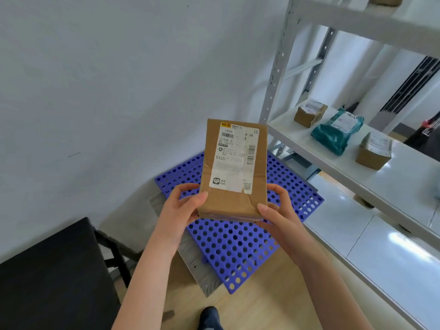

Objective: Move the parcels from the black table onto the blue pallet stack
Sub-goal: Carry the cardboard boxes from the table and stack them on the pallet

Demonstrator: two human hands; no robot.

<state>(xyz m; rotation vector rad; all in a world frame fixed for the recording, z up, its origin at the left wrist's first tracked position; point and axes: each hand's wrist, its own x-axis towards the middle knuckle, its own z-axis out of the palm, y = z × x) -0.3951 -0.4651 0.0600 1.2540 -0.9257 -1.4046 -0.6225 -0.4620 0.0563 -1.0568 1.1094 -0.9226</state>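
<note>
Fingers (190,188) of the left hand (181,208) and of the right hand (279,210) are curled round the near end of a brown rectangular cardboard parcel with a white shipping label (234,167), with both thumbs pressed on its top face. The parcel is held in the air, tilted up, above the blue perforated plastic pallet stack (235,248) and not yet on it. Because only the near end is gripped, the far end could dip and slide out on the way down. It could also land near the stack's edge and tip to the floor. Counted: one parcel in hand, one pallet stack showing at least two offset panels, and one black table (47,270). The white metal shelf (357,167) carries a small brown box (309,114), a teal plastic mailer bag (338,131) and a second brown box (373,151).
</note>
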